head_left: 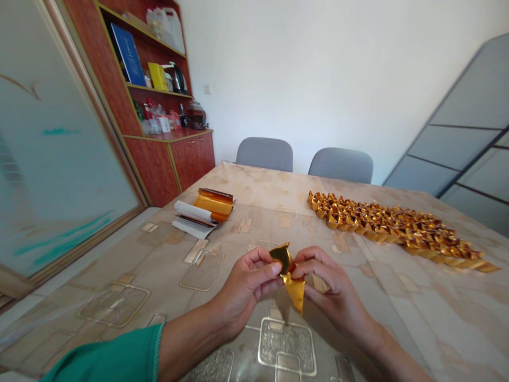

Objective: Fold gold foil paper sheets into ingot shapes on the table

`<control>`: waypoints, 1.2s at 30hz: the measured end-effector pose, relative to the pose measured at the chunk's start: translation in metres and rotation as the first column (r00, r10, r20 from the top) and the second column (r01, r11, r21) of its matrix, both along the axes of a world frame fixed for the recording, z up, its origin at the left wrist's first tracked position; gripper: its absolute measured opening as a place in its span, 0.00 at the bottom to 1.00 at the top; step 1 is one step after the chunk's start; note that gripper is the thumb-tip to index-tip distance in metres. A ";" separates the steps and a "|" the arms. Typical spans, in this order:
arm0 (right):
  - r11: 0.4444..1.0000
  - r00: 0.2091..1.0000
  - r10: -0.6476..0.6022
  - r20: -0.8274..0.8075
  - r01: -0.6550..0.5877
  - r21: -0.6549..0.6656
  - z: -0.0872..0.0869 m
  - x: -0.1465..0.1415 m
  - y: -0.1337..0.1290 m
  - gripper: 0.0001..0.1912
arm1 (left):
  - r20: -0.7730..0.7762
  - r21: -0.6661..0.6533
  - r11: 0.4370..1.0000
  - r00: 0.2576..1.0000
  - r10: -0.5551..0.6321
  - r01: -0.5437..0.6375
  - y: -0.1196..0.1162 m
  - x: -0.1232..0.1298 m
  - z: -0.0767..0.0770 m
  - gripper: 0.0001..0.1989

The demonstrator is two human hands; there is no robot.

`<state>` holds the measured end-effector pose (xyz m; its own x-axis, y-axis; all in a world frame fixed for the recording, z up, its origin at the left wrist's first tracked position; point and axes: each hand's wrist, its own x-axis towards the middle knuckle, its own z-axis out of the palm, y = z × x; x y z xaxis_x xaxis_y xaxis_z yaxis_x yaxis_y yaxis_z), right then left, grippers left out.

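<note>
A partly folded piece of gold foil paper (295, 293) is held up over the near part of the table. My left hand (248, 284) pinches its left side between thumb and fingers. On the other side, the fingers of my right hand (332, 281) are closed on the same piece. One pointed corner of the foil sticks up and another hangs down between the hands. To the right lie several rows of folded gold foil pieces (382, 223), packed close together. A stack of gold foil sheets (215, 204) with white backs, curled over, rests at the left.
The table (238, 329) has a patterned cover. Two grey chairs (264, 153) stand at its far side against a white wall. A red-brown cabinet (159, 159) with bottles, a kettle (178, 77) and other goods is at the back left, beside a frosted glass door (59, 132).
</note>
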<state>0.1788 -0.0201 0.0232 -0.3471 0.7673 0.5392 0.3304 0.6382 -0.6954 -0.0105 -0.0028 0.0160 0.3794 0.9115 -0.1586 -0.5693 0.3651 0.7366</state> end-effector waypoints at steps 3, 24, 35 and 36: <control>0.998 0.999 -0.036 0.018 0.035 0.045 0.000 0.005 0.002 0.10 | 0.018 -0.031 1.000 1.000 -0.005 0.006 -0.002 0.001 0.000 0.13; 0.958 0.982 -0.136 -0.132 0.096 -0.271 -0.008 -0.004 0.001 0.11 | -0.005 -0.096 0.995 0.999 -0.037 0.036 -0.008 0.005 -0.005 0.16; 0.944 0.967 -0.246 -0.071 0.222 -0.245 -0.002 -0.013 -0.004 0.11 | -0.121 -0.038 0.999 0.993 -0.010 0.006 -0.011 0.009 -0.008 0.17; 0.946 0.969 -0.242 -0.058 0.222 -0.235 -0.001 -0.013 -0.005 0.11 | -0.134 -0.026 1.000 0.991 -0.015 0.012 -0.011 0.009 -0.008 0.17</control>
